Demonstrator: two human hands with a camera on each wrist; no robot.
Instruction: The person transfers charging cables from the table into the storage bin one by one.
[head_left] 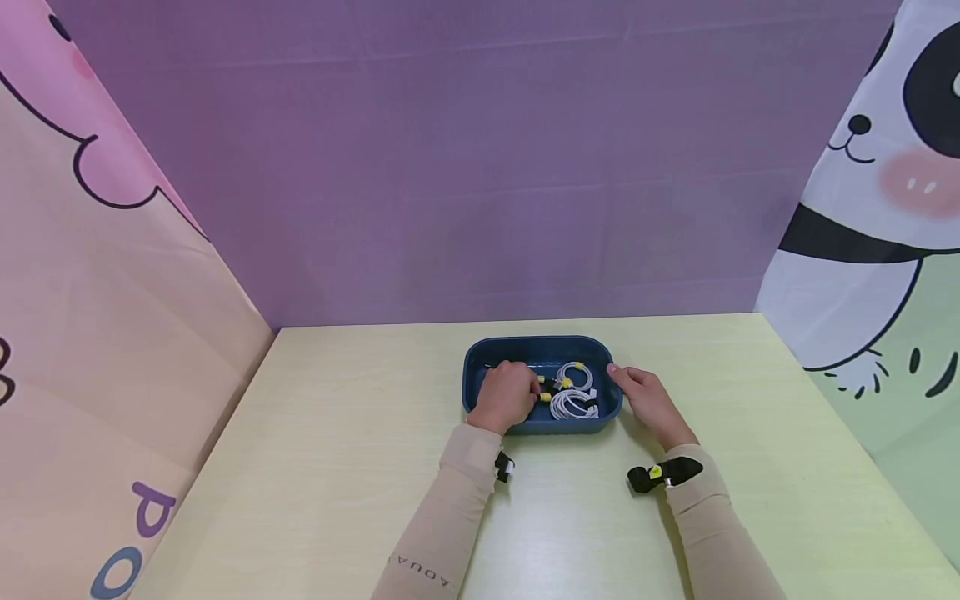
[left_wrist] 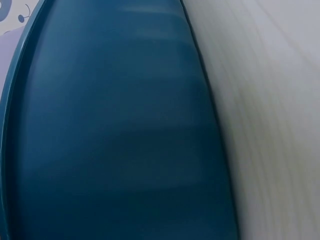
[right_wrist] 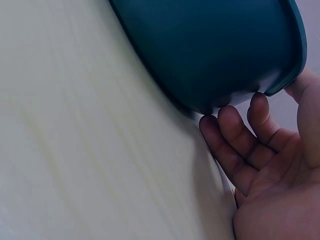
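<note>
A dark blue plastic box (head_left: 543, 427) with rounded corners stands on the table. Inside it, toward the right, lie coiled white cables (head_left: 573, 405) with yellow ties and some black pieces. My left hand (head_left: 507, 395) reaches into the left part of the box, fingers bent downward beside a yellow-and-black piece (head_left: 545, 397); its fingertips are hidden, so a hold cannot be made out. At the right end, my right hand (head_left: 647, 398) grips the box, thumb at the rim and fingers (right_wrist: 232, 127) against the outer wall. The left wrist view shows only the box's outer side (left_wrist: 115, 120) and tabletop.
The pale wooden table (head_left: 337, 467) extends on both sides of the box and in front of it. Behind it hangs a purple cloth (head_left: 480, 167). Printed cartoon cloths border the left and right sides. Each wrist carries a small black camera (head_left: 663, 475).
</note>
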